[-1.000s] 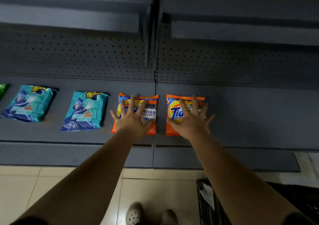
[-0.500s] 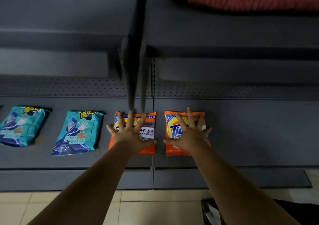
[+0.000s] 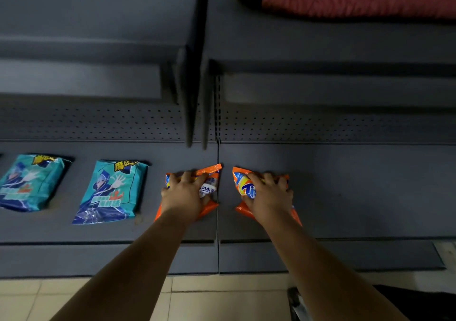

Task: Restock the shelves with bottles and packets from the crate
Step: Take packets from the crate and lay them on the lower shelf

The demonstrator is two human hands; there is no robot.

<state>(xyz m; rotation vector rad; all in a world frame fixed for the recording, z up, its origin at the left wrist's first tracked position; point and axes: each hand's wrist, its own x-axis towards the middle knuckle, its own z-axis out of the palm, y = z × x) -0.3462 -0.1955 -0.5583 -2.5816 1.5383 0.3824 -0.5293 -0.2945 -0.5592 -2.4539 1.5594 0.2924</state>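
A: Item 1?

B: My left hand (image 3: 183, 196), fingers curled, grips 1 orange packet (image 3: 209, 185) on the bottom shelf (image 3: 357, 192), just left of the shelf seam.

A: Item 2?

B: My right hand (image 3: 269, 197) grips a 2nd orange packet (image 3: 243, 185), just right of the seam. Both packets are crumpled.

A: Other stock?

B: 2 teal packets lie flat at 9 o'clock from my left hand: 1 near (image 3: 111, 192), 1 farther (image 3: 27, 182). Black crate (image 3: 419, 303), 5 o'clock, on the floor.
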